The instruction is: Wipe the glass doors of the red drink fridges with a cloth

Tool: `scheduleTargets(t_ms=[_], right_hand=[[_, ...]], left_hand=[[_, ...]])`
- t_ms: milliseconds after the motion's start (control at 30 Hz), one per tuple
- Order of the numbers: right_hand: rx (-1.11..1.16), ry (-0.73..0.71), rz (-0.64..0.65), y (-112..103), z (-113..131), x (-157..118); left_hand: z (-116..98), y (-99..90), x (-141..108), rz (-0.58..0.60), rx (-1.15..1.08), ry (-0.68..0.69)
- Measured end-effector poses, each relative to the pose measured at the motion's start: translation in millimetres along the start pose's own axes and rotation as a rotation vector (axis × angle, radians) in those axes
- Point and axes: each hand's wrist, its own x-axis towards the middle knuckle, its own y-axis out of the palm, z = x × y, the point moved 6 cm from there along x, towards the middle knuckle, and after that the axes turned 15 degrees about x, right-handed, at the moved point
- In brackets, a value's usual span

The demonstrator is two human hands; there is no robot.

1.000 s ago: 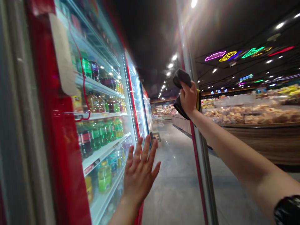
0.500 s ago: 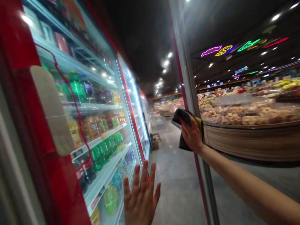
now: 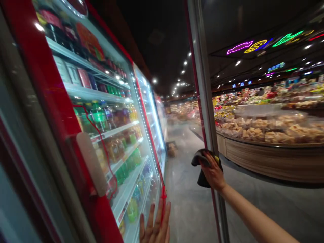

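My right hand point(image 3: 214, 173) is wrapped round a black cloth point(image 3: 203, 179) with a bit of yellow at its edge. It presses the cloth to the upright grey metal edge point(image 3: 199, 84) of a glass door. Low in the middle, my left hand point(image 3: 155, 226) is raised with its fingers spread; whether its palm touches the glass I cannot tell. A red cord point(image 3: 95, 126) dangles in front of the bottles, and a pale door handle point(image 3: 91, 163) sits on the red frame point(image 3: 68, 128) to the left.
Lit cooler shelves point(image 3: 121, 133) on the left hold bottles and cans. Grey floor point(image 3: 184, 189) runs down the aisle, with a blurred brown box point(image 3: 171, 148) by the coolers. On the right stands a curved wood-sided counter point(image 3: 265, 160) with packaged food.
My right hand and the cloth have slid down along the door edge. My left hand sits lower in view, still spread. The whole view has tilted and shifted, showing more of the upper shelves.
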Motion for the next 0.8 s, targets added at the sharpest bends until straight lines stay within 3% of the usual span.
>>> scheduleTargets(t_ms=[100,167,267,333,400,467,533,633,733,800], right_hand=[[-0.01,0.121,-0.112,-3.5,4.7,6.0],[-0.012,0.139,-0.094,0.3,19.0,4.5],[0.051,-0.01,0.132,1.6,39.8,-9.7],[0.118,-0.083,0.231,-9.4,40.9,-13.2],[0.136,-0.006,0.162,-25.6,31.7,1.1],[0.11,0.157,-0.02,-38.3,26.5,25.3],[0.104,0.258,-0.085,-36.7,37.6,44.8],[0.119,0.2,0.132,-21.0,69.9,47.2],[0.145,0.025,0.388,-20.6,84.2,21.4],[0.124,0.004,0.387,-29.4,76.6,12.6]], left_hand=[[19.9,-12.9,15.8,0.073,0.005,0.054],[26.9,-16.2,22.6,0.132,-0.007,0.063],[29.3,-19.3,24.6,0.228,-0.024,0.061],[29.1,-22.1,23.9,0.313,-0.041,0.058],[28.6,-26.2,24.4,0.416,-0.069,0.064],[28.2,-31.5,27.2,0.522,-0.105,0.07],[28.5,-37.9,32.1,0.602,-0.132,0.067],[31.6,-47.6,39.7,0.661,-0.149,0.059],[38.1,-53.3,43.0,0.676,-0.16,0.082],[42.4,-53.6,42.5,0.681,-0.175,0.119]])
